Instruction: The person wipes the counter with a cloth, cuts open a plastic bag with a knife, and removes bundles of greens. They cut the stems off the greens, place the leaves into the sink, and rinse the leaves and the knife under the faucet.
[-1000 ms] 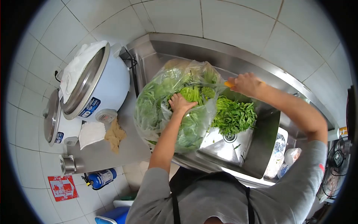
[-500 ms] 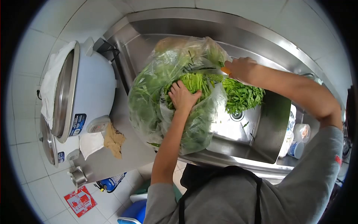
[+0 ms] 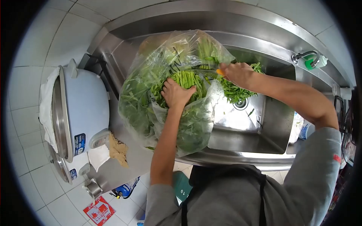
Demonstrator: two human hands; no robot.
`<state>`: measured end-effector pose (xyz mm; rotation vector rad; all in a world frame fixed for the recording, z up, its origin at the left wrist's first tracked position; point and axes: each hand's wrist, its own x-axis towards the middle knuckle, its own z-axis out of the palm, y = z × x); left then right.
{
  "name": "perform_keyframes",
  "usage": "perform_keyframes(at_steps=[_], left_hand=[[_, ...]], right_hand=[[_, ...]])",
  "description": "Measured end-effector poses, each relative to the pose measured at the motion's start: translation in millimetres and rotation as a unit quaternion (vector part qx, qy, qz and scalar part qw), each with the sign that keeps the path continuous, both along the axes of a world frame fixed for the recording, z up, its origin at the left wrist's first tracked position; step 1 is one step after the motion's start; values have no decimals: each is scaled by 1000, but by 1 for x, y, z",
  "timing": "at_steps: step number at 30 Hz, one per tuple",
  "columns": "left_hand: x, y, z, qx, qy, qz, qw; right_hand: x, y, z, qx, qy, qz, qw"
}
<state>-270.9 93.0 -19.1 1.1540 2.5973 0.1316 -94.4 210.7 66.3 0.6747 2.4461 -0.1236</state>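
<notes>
My left hand (image 3: pixel 176 93) presses down on a bunch of leafy green stems (image 3: pixel 190 83), fingers curled over it. The stems lie in the opening of a large clear plastic bag (image 3: pixel 192 133) full of leafy greens. My right hand (image 3: pixel 239 76) grips a knife (image 3: pixel 220 72) by its orange handle; its thin blade points left along the cut ends of the stems. Below and beside the right hand, loose green leaves (image 3: pixel 235 93) hang over the sink basin. Part of the knife and the palm side of both hands are hidden.
The steel sink (image 3: pixel 245 141) has a drain (image 3: pixel 240 103) and leaf scraps. A faucet (image 3: pixel 307 55) stands at the back right. To the left are a large rice cooker (image 3: pixel 88 109), a tan cloth (image 3: pixel 118 150) and a steel cup (image 3: pixel 92 187) near the counter edge.
The view has shifted, bringing the faucet into sight. My right hand has moved with the knife slightly over the leaves, which now show less. My left hand still holds the stems.
</notes>
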Motion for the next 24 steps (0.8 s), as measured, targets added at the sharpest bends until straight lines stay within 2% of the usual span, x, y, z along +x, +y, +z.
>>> perform_keyframes(at_steps=[2,3,4,5,6,7,8,10,11,13,15,18,20,21,24], left_hand=[[-11,3,9,-4,-23,-5,1000],[-18,-1,7,-7,-63,2,998],[-25,-5,6,-15,-104,9,994],[-34,-2,3,31,-166,36,985],[-39,1,2,23,-166,37,985],[-44,6,5,36,-199,63,977],[-47,9,8,51,-232,91,967],[-49,11,8,63,-205,81,973],[-50,11,5,64,-203,74,974],[-44,12,0,61,-202,62,976],[-32,10,-6,-16,-124,30,992],[-34,11,0,-76,-139,-6,987],[-33,9,1,-71,-129,-11,989],[-31,11,2,-64,-118,-17,991],[-28,10,0,-56,-106,-22,993]], right_hand=[[2,6,1,-44,-55,10,997],[9,1,-1,-23,26,48,998],[8,0,12,-31,29,42,998],[9,3,25,-42,18,49,998],[8,6,37,-51,4,62,997],[5,11,40,-102,53,1,993],[1,14,44,-107,52,4,993],[-21,17,69,-106,-29,18,994],[-36,19,76,-82,-117,126,982],[-40,23,65,-81,-107,135,982],[-43,20,50,-78,-90,151,981],[-37,8,14,-76,-75,166,980],[-18,-1,-22,-43,89,-20,995],[-17,-2,-22,-68,28,-70,995],[0,-5,-70,-43,73,-106,991]])
